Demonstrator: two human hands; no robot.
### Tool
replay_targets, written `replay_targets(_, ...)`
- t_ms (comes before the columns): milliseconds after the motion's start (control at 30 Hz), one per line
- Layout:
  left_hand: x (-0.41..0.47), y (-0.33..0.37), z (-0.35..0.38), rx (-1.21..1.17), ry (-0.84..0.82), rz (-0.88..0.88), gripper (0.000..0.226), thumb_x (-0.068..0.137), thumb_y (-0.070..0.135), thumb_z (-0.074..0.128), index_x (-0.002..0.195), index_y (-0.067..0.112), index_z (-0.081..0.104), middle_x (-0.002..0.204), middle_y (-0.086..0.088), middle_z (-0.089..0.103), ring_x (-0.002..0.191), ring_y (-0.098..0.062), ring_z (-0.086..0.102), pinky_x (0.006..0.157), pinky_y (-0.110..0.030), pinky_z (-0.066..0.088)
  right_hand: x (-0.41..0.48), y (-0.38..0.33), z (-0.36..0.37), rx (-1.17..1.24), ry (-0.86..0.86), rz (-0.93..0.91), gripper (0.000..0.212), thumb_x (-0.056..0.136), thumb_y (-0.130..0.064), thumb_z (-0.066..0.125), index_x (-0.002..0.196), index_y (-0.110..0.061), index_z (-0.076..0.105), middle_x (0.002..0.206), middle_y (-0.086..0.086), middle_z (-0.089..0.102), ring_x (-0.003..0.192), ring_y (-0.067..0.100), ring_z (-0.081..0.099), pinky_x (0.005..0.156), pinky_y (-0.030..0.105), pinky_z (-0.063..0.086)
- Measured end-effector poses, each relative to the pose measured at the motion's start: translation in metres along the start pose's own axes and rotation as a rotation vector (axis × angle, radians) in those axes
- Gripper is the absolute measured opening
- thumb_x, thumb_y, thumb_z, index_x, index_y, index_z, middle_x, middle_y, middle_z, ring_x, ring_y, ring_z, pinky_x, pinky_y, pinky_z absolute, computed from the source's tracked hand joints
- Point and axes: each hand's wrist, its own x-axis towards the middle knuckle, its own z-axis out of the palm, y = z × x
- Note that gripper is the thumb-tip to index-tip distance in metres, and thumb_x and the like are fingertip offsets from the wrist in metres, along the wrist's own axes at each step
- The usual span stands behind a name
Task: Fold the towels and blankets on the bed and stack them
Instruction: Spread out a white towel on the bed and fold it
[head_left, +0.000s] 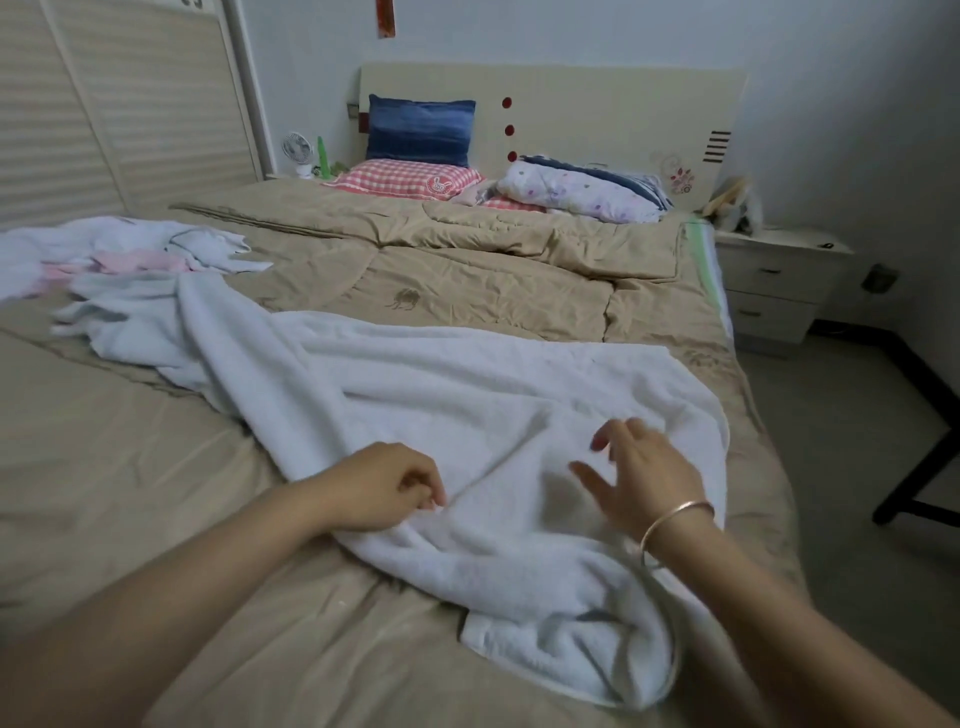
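A large white towel (441, 395) lies crumpled across the near part of the bed, running from the left pile toward the right edge. My left hand (384, 486) pinches a fold of it near its lower left edge, fingers curled. My right hand (639, 478), with a bangle on the wrist, hovers just over the towel with fingers spread and holds nothing. More white and pink towels (130, 254) lie in a loose heap at the far left of the bed.
The bed is covered by a tan quilt (467, 270). Pillows (415, 156) and a folded floral blanket (582, 192) sit at the headboard. A white nightstand (779, 280) stands at the right, a dark table leg (914, 478) beyond the bed's right edge, a wardrobe (104, 104) at the left.
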Motion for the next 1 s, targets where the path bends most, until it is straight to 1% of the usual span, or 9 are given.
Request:
replay_targets(100, -0.017, -0.022, -0.005, 0.297, -0.006, -0.066, 0.045, 0.083, 0.003, 0.043, 0.108, 0.031, 0.067, 0.113, 0.014, 0.066, 0.106, -0.005, 0.057, 0.094, -0.023, 0.044, -0.049, -0.038, -0.018, -0.006, -0.261, 0.004, 0.06, 0.075, -0.085, 0.033, 0.093, -0.03, 0.052, 0.091, -0.011, 0.058, 0.082, 0.012, 0.057, 0.07, 0.031, 0.048)
replay_targets(200, -0.029, -0.03, 0.001, 0.524, 0.039, -0.028, 0.036, 0.085, 0.015, 0.047, 0.113, 0.034, 0.059, 0.117, 0.012, 0.06, 0.11, -0.013, 0.052, 0.088, -0.029, 0.043, -0.078, -0.045, -0.028, -0.036, -0.315, -0.007, 0.07, 0.062, -0.093, 0.036, 0.092, -0.032, 0.052, 0.092, -0.013, 0.058, 0.084, 0.009, 0.055, 0.072, 0.029, 0.048)
replay_targets(367, -0.041, -0.023, -0.002, 0.656, 0.108, 0.088, 0.017, 0.084, 0.017, 0.052, 0.098, 0.026, 0.053, 0.105, 0.006, 0.056, 0.102, -0.018, 0.049, 0.071, -0.029, 0.033, -0.11, -0.027, -0.023, -0.172, -0.137, 0.062, 0.032, 0.081, -0.054, 0.055, 0.099, -0.028, 0.052, 0.101, -0.005, 0.058, 0.093, 0.017, 0.054, 0.071, 0.031, 0.043)
replay_targets(533, -0.056, -0.028, -0.031, 0.815, 0.339, 0.379, 0.012, 0.056, 0.021, 0.067, 0.058, 0.018, 0.055, 0.065, 0.002, 0.053, 0.073, -0.026, 0.053, 0.066, -0.036, 0.045, -0.131, -0.022, -0.017, -0.187, -0.019, 0.315, 0.036, 0.077, -0.043, 0.061, 0.098, -0.018, 0.047, 0.101, 0.006, 0.057, 0.091, 0.028, 0.057, 0.069, 0.033, 0.044)
replay_targets(600, -0.069, -0.03, -0.045, 0.699, 0.396, 0.344, 0.013, 0.058, 0.024, 0.06, 0.057, 0.013, 0.053, 0.063, 0.0, 0.052, 0.07, -0.027, 0.053, 0.065, -0.037, 0.045, -0.134, -0.024, -0.019, -0.029, 0.073, 0.405, 0.034, 0.078, -0.041, 0.062, 0.095, -0.014, 0.05, 0.097, 0.009, 0.061, 0.087, 0.031, 0.059, 0.068, 0.034, 0.045)
replay_targets(700, -0.094, -0.032, -0.06, 0.431, 0.509, 0.236, 0.02, 0.067, 0.029, 0.054, 0.06, 0.013, 0.046, 0.065, 0.002, 0.051, 0.071, -0.027, 0.052, 0.059, -0.036, 0.042, -0.131, -0.033, -0.032, 0.573, 0.195, 0.462, 0.025, 0.086, -0.03, 0.066, 0.098, -0.01, 0.058, 0.091, 0.009, 0.066, 0.086, 0.031, 0.062, 0.066, 0.033, 0.044)
replay_targets(833, -0.129, -0.032, -0.063, 0.414, 0.427, 0.087, 0.025, 0.07, 0.027, 0.062, 0.063, 0.01, 0.046, 0.069, -0.002, 0.055, 0.072, -0.023, 0.053, 0.06, -0.034, 0.043, -0.135, -0.057, -0.074, 1.062, 0.301, 0.263, 0.008, 0.087, -0.016, 0.066, 0.093, -0.012, 0.062, 0.084, 0.002, 0.064, 0.078, 0.014, 0.06, 0.069, 0.028, 0.047)
replay_targets(900, -0.146, -0.029, -0.059, 0.51, 0.241, -0.011, 0.024, 0.071, 0.029, 0.062, 0.061, 0.013, 0.046, 0.069, -0.003, 0.059, 0.071, -0.022, 0.056, 0.058, -0.031, 0.04, -0.142, -0.057, -0.104, 0.893, 0.156, 0.068, 0.015, 0.084, -0.024, 0.071, 0.095, -0.015, 0.065, 0.089, -0.001, 0.067, 0.08, 0.007, 0.06, 0.074, 0.025, 0.049)
replay_targets(1000, -0.165, -0.034, -0.04, 0.654, -0.203, -0.195, 0.028, 0.071, 0.045, 0.068, 0.074, 0.019, 0.059, 0.084, 0.002, 0.064, 0.08, -0.02, 0.06, 0.067, -0.028, 0.046, -0.15, -0.052, -0.136, 0.265, -0.543, -0.022, 0.064, 0.057, -0.075, 0.067, 0.11, -0.038, 0.061, 0.105, -0.016, 0.062, 0.096, 0.004, 0.058, 0.09, 0.027, 0.048)
